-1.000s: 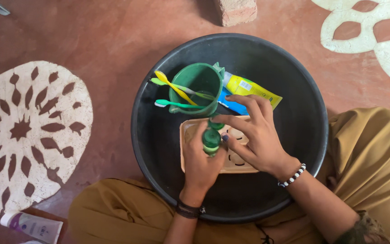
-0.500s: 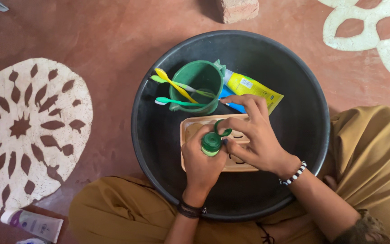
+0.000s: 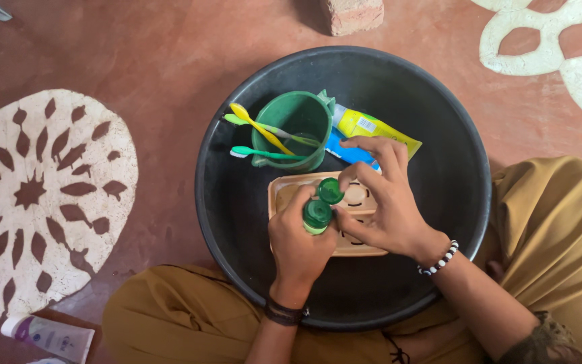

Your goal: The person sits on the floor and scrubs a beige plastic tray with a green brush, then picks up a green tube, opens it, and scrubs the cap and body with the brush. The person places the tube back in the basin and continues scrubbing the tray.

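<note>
Green bottle (image 3: pixel 316 216), likely light, rigid, slick: left hand (image 3: pixel 298 246) clenches its body; right hand (image 3: pixel 382 205) fingertips pinch flip-cap (image 3: pixel 331 191) at 1 o'clock.

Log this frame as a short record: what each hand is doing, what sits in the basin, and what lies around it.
left hand: wrapped around a small green bottle, held upright over the basin
right hand: fingertips on the bottle's flip cap, which stands open
basin: black, round, on the floor
in basin: green mug with three toothbrushes; yellow tube; beige soap tray
outside basin: white tube lower left, brick at top
</note>
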